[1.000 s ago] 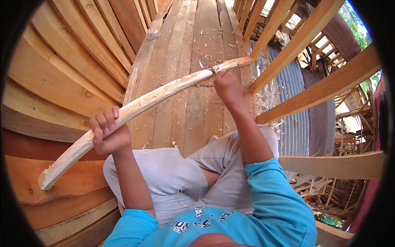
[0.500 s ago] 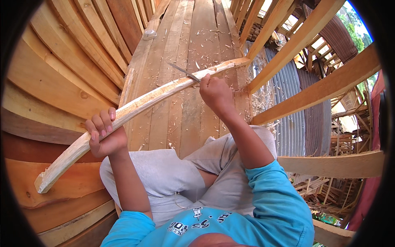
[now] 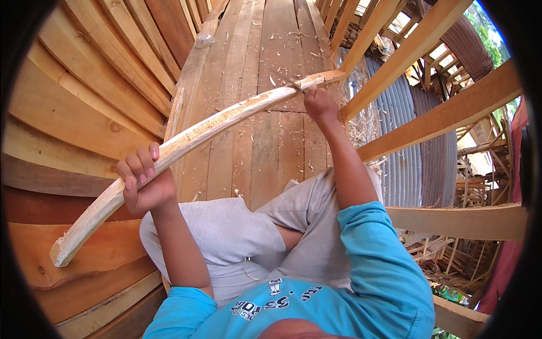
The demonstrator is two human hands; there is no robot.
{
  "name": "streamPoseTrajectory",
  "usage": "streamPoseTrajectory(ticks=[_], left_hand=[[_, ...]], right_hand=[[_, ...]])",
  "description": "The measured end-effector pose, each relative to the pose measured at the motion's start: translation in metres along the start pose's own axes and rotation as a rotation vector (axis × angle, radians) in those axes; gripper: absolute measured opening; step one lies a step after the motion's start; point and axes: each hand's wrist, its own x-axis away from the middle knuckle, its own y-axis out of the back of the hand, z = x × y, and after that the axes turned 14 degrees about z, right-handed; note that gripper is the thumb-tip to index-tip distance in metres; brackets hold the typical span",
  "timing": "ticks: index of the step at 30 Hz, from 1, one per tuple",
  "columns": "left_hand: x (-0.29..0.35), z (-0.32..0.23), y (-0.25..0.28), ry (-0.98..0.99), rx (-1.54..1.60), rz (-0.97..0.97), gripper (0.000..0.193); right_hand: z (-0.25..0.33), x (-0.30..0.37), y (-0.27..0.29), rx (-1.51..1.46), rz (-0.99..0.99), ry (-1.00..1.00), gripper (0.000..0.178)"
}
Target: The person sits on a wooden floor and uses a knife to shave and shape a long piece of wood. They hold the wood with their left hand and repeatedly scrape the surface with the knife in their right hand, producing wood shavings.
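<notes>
A long pale wooden pole [image 3: 209, 129], partly shaved, slants from the lower left up to the far right in front of me. My left hand [image 3: 145, 178] is closed around its nearer part, fingers over the top. Near the far end, my right hand [image 3: 320, 104] is closed on the handle of a knife [image 3: 286, 79]. The blade lies across the pole's upper surface and points to the left. The handle is mostly hidden inside my fist. Thin shavings curl beside the blade.
Plank flooring [image 3: 237, 68] strewn with shavings stretches ahead. Stacked boards [image 3: 84, 107] line the left side. Wooden railing bars [image 3: 435, 124] stand at the right, with corrugated metal sheets [image 3: 401, 152] beyond them. A small clear container [image 3: 204, 40] sits by the far-left boards.
My right hand and the knife have slid farther along the pole, away from me and to the right. My left hand keeps its grip in nearly the same place.
</notes>
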Motion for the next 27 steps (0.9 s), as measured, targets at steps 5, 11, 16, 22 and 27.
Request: streamPoseTrajectory(ticks=[5, 11, 16, 22, 27], left_hand=[[-0.001, -0.003, 0.003, -0.027, 0.034, 0.018, 0.026], [0.001, 0.001, -0.005, 0.016, 0.033, 0.017, 0.024], [0.001, -0.004, 0.007, -0.023, 0.0, 0.028, 0.025], [0.002, 0.004, -0.006, 0.009, 0.05, 0.039, 0.025], [-0.001, -0.005, 0.006, -0.016, 0.007, 0.055, 0.024]], right_hand=[[0.052, 0.039, 0.0, -0.056, 0.096, -0.037, 0.056], [-0.009, 0.002, -0.013, 0.016, -0.116, -0.043, 0.054], [0.035, 0.03, -0.019, -0.047, -0.035, -0.079, 0.056], [-0.024, -0.005, -0.015, 0.056, -0.159, -0.104, 0.058], [0.051, 0.038, -0.023, -0.046, -0.022, -0.006, 0.058]])
